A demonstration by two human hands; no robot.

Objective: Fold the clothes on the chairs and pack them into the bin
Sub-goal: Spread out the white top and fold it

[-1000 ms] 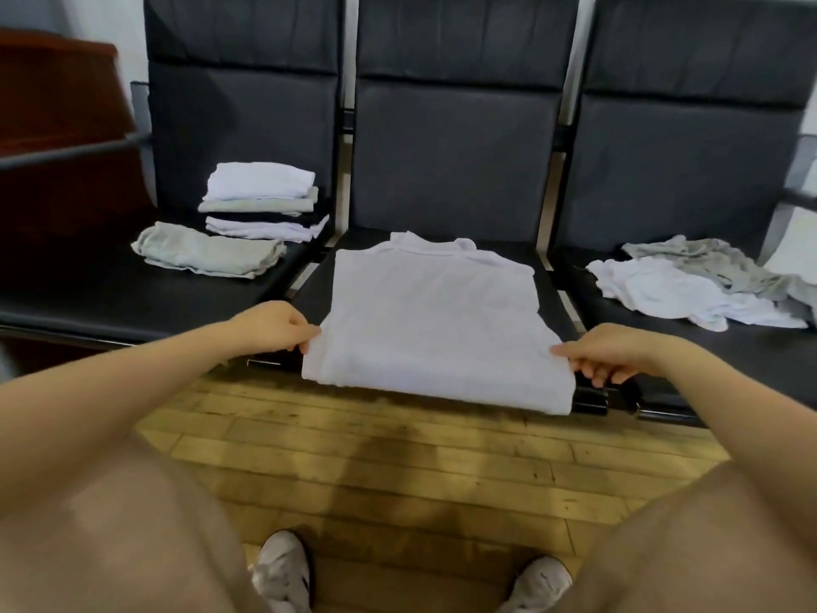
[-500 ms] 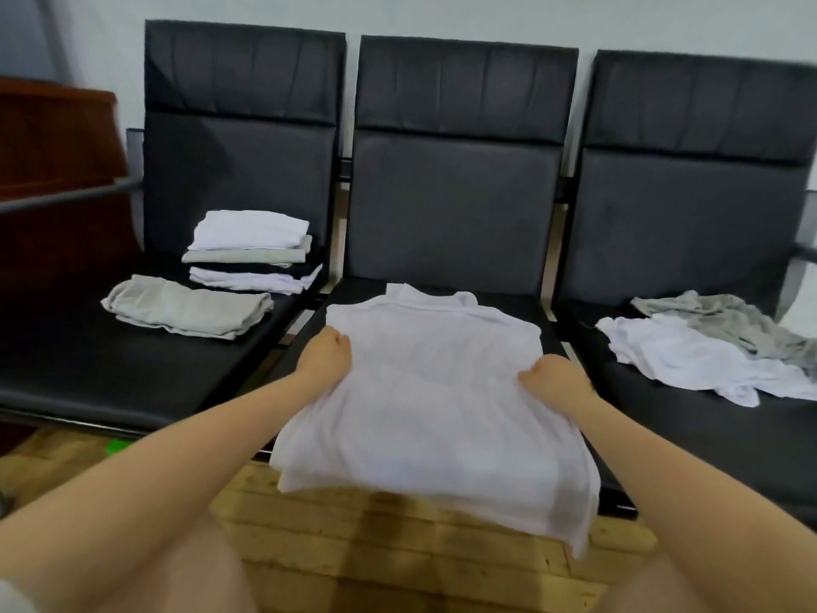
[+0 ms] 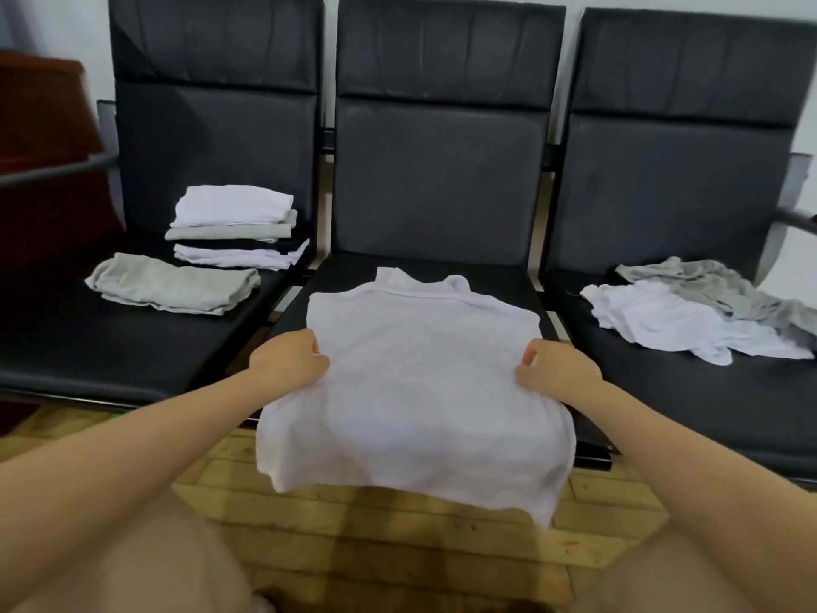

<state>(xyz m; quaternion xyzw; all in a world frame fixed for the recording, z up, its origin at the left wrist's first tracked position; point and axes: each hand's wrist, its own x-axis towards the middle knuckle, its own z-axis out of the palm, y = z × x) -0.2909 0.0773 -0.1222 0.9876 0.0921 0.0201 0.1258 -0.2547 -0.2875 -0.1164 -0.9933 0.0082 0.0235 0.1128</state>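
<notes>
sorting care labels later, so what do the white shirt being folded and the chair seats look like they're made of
White shirt: looks like soft knit cotton or a cotton blend, matte; it drapes limply over the seat edge and creases gently. Chair seats: padded black leather or faux leather, with a slight sheen and stitched panel seams; which of the two cannot be told.

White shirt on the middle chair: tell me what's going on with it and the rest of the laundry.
A person is partway through folding the white shirt on the middle chair. The left hand and right hand each grip a side edge, and the lower part hangs over the seat front. On the left chair lie a folded stack and a folded grey garment. On the right chair a white piece and a grey piece lie unfolded. No bin is in view.
</notes>
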